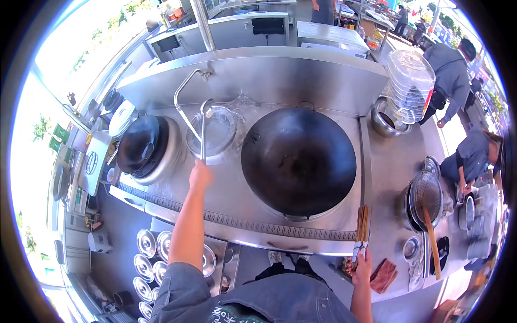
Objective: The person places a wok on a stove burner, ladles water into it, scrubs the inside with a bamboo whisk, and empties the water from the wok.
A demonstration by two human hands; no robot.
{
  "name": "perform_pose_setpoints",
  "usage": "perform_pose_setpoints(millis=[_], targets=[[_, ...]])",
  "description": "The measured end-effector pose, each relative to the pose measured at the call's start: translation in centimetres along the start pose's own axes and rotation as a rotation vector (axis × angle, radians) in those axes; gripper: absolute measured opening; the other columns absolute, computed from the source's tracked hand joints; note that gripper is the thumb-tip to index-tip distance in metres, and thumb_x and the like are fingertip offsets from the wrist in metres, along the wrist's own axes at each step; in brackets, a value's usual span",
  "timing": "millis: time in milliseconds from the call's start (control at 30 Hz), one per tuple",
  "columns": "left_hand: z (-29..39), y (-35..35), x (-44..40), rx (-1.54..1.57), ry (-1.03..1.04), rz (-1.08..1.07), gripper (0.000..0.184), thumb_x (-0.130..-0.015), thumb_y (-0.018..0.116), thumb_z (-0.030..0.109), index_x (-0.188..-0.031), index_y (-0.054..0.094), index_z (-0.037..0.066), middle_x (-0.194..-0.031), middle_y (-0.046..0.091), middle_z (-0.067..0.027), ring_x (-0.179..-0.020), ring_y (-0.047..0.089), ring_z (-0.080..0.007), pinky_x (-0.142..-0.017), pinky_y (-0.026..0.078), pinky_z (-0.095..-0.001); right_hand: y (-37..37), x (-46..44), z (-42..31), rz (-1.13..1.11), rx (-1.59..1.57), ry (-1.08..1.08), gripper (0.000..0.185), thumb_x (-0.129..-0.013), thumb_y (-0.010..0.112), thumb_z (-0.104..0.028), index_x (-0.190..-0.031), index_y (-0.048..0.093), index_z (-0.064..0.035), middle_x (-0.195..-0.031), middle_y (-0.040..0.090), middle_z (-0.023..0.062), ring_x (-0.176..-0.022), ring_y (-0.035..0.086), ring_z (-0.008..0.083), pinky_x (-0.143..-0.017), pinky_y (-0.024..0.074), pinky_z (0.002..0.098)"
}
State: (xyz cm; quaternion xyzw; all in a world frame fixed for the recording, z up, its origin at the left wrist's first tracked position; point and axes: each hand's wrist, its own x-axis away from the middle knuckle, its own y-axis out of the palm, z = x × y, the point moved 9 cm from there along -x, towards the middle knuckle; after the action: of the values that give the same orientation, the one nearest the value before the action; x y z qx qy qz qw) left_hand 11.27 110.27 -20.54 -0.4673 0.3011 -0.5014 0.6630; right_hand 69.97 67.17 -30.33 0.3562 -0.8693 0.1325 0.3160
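Observation:
My left hand [200, 175] is closed round the long metal handle of a ladle [203, 132]. The ladle's bowl is over the round water basin [195, 141] set in the stove top, beside the bent tap [177, 97]. Water splashes behind the basin. At the stove's front right edge, my right hand [363, 264] grips a bamboo wok brush [362, 229], bristles pointing up. Between my two hands, farther back, a large black wok [299, 161] rests on its burner, with some dark marks inside.
A smaller dark wok [141, 145] stands at the left burner. On the right counter are a strainer [426, 196], a wooden-handled tool [431, 242], a steel bowl [389, 121] and a brown cloth [383, 275]. Several lidded pots [144, 266] stand lower left. Two co-workers [449, 75] are at right.

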Motion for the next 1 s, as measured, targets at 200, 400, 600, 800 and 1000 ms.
perform_pose_setpoints(millis=[200,400,600,800,1000], targets=[[-7.0,5.1,1.6,0.01,-0.089,-0.013,0.033,-0.084,0.062,0.019,-0.107,0.049,-0.002,-0.094,0.066,-0.0269,-0.086,0.068,-0.0393,-0.073,0.054,-0.048,-0.5,-0.3,0.4,0.016,-0.011,-0.004,0.052,-0.099,0.055,-0.026,-0.147,0.035,-0.0185,-0.075,0.062,0.0072,-0.049,0.057,0.0149,-0.038,0.0453,0.0271],[-3.5,6.7,2.2,1.268,-0.652,-0.436,0.008,-0.091,0.057,0.008,-0.089,0.049,0.005,-0.069,0.053,-0.0061,-0.051,0.05,-0.0125,-0.043,0.041,-0.0284,0.0,-0.5,0.0,0.007,-0.006,0.017,0.057,-0.098,0.056,-0.024,-0.149,0.032,-0.0177,-0.079,0.064,0.0099,-0.049,0.058,0.0166,-0.039,0.0467,0.0288],[2.7,1.7,-1.6,1.176,-0.489,-0.463,0.008,-0.091,0.057,0.01,-0.091,0.05,0.007,-0.07,0.054,-0.0056,-0.052,0.05,-0.0116,-0.043,0.04,-0.0275,1.1,-0.3,-0.8,-0.016,0.013,0.031,0.056,-0.097,0.057,-0.022,-0.148,0.034,-0.016,-0.08,0.065,0.0111,-0.05,0.059,0.0171,-0.04,0.0482,0.029],[1.2,0.0,0.4,0.099,-0.03,-0.045,0.021,-0.087,0.055,0.012,-0.104,0.049,0.001,-0.088,0.066,-0.0224,-0.076,0.067,-0.0347,-0.063,0.052,-0.0474,0.9,0.2,-0.5,-0.02,0.016,0.02,0.056,-0.098,0.057,-0.022,-0.148,0.033,-0.0161,-0.08,0.064,0.0113,-0.05,0.058,0.0172,-0.041,0.0478,0.0291],[-6.9,5.2,2.3,-0.109,0.011,0.041,0.02,-0.086,0.051,0.009,-0.104,0.049,0.0,-0.088,0.067,-0.026,-0.081,0.067,-0.0413,-0.07,0.052,-0.0518,0.4,0.5,-0.6,0.004,0.02,0.015,0.055,-0.099,0.056,-0.023,-0.148,0.033,-0.0165,-0.081,0.064,0.0111,-0.05,0.058,0.0173,-0.041,0.0474,0.0288]])
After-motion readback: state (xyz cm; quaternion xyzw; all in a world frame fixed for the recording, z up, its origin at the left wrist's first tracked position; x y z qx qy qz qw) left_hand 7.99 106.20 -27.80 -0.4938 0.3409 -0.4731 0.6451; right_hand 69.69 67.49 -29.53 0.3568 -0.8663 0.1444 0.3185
